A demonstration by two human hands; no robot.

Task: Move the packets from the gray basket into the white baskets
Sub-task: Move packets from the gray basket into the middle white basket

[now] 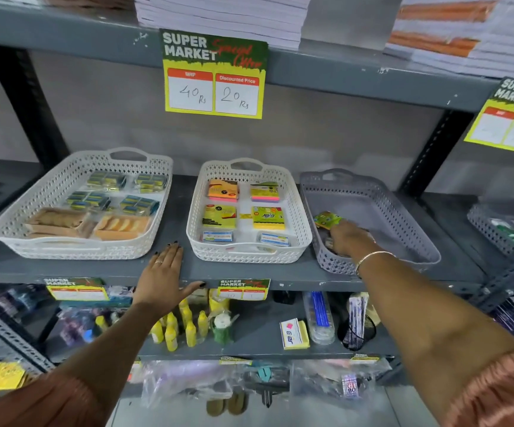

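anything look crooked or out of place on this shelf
The gray basket sits skewed, turned at an angle to the shelf edge, while the two white baskets sit straighter. A small yellow tag lies loose between the packets in the middle white basket.

Single view only: head-worn wide-angle cam, so no second view overlaps it. Stands in front of the gray metal shelf (249, 272), close, within arm's reach, facing it square-on and pitched down. Middle tier sits centre frame; the upper tier's edge with the price sign (214, 73) runs along the top, lower tiers fill the bottom. Both forearms enter from the bottom corners. Strong barrel distortion at the edges, probably soft focus there too.
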